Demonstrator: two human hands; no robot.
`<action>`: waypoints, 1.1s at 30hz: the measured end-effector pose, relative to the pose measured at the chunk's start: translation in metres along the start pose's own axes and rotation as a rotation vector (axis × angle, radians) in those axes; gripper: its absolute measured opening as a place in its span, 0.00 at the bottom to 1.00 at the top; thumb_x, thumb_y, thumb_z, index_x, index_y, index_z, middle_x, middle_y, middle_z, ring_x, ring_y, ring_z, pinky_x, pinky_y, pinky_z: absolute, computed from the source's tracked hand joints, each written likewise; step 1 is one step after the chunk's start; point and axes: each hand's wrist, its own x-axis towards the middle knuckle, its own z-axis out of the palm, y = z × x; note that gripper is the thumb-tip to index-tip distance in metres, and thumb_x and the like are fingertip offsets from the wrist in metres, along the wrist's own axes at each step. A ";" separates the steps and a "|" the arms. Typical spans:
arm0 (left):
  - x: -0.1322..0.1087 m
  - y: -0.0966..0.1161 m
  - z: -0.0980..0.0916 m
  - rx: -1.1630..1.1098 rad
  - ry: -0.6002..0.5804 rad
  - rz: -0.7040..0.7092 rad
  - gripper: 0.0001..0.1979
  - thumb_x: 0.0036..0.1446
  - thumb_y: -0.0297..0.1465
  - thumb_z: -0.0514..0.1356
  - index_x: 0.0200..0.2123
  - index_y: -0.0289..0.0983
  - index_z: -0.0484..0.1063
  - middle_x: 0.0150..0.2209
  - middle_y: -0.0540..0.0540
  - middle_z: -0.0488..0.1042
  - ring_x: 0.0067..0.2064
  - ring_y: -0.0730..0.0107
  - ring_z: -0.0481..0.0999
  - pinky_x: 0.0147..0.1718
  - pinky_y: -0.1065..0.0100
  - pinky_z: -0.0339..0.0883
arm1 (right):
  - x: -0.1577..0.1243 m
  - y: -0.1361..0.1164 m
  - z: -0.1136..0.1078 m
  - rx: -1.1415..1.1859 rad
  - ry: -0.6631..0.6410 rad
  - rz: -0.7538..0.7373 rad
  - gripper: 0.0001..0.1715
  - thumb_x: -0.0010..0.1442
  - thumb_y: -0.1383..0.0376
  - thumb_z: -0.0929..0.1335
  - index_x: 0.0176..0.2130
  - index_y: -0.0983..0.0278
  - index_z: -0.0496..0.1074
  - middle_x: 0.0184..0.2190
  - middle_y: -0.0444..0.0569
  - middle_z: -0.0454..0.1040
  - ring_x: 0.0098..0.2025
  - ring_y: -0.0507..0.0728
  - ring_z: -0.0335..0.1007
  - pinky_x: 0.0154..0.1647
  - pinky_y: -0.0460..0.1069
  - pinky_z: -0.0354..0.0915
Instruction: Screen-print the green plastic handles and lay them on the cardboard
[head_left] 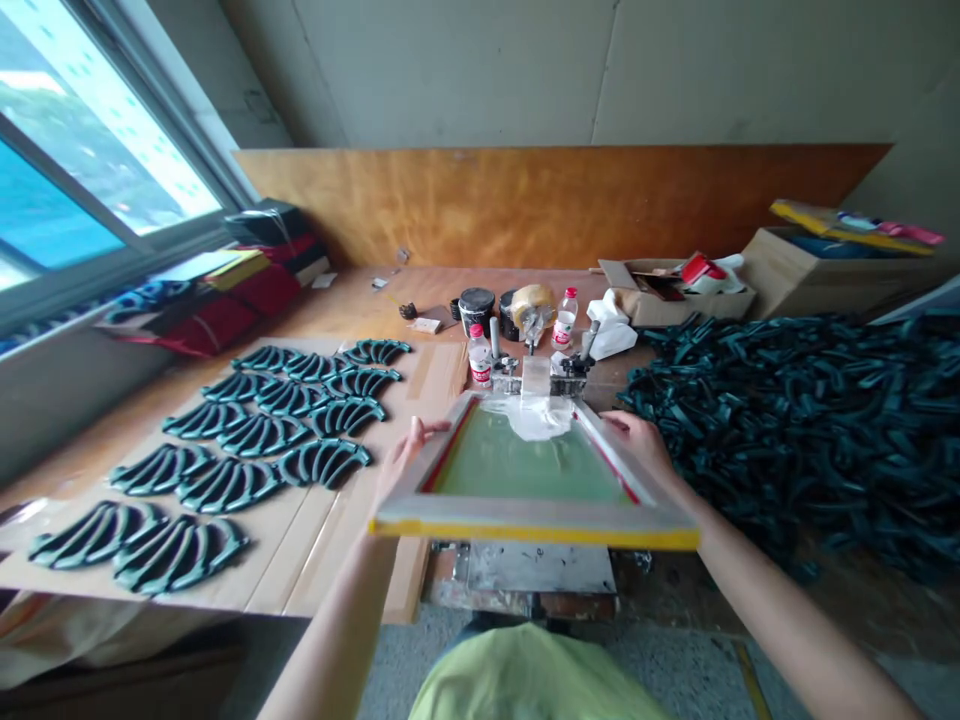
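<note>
A wood-framed printing screen with green mesh and white ink at its far end is tilted up at the near edge, hinged at clamps at the back. My left hand grips the frame's left side rail. My right hand grips the right side rail. Under the screen lies a stained metal plate.
Rows of dark teal curved plastic parts lie on boards at the left. A big heap of the same parts fills the right. Ink jars, small bottles, tape and cardboard boxes stand behind. A window is at left.
</note>
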 end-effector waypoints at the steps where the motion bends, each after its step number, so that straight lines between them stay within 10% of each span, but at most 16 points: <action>1: -0.009 -0.011 -0.005 0.038 -0.027 -0.088 0.26 0.48 0.52 0.63 0.39 0.36 0.77 0.32 0.47 0.78 0.31 0.66 0.75 0.28 0.70 0.69 | 0.011 -0.004 0.001 0.006 0.010 -0.018 0.16 0.63 0.63 0.65 0.49 0.61 0.75 0.43 0.51 0.79 0.40 0.59 0.76 0.45 0.54 0.72; 7: -0.018 -0.103 -0.016 0.048 -0.031 -0.249 0.52 0.42 0.49 0.68 0.67 0.38 0.54 0.27 0.52 0.76 0.27 0.70 0.74 0.25 0.72 0.66 | 0.063 -0.069 0.045 -0.234 -0.073 -0.294 0.37 0.51 0.68 0.74 0.59 0.66 0.64 0.60 0.59 0.63 0.59 0.64 0.63 0.58 0.56 0.63; 12: -0.001 -0.153 -0.023 0.058 -0.042 -0.238 0.52 0.45 0.50 0.67 0.68 0.38 0.50 0.25 0.54 0.72 0.24 0.72 0.71 0.22 0.73 0.63 | 0.075 -0.089 0.063 -0.408 -0.343 -0.213 0.13 0.55 0.67 0.71 0.42 0.65 0.72 0.40 0.54 0.75 0.45 0.60 0.71 0.45 0.51 0.65; 25: 0.001 -0.170 -0.031 0.073 -0.068 -0.246 0.40 0.49 0.50 0.64 0.61 0.39 0.62 0.31 0.50 0.76 0.28 0.71 0.75 0.24 0.73 0.65 | 0.011 -0.072 0.027 -0.278 -0.606 -0.586 0.11 0.53 0.77 0.66 0.32 0.63 0.73 0.31 0.47 0.74 0.37 0.55 0.68 0.36 0.46 0.60; 33: -0.007 -0.152 -0.022 0.098 0.001 -0.230 0.39 0.48 0.50 0.65 0.60 0.38 0.64 0.33 0.47 0.78 0.30 0.67 0.76 0.28 0.69 0.70 | -0.014 -0.069 0.055 -0.215 -0.374 -0.556 0.16 0.58 0.78 0.61 0.39 0.65 0.74 0.38 0.54 0.75 0.45 0.59 0.67 0.46 0.52 0.64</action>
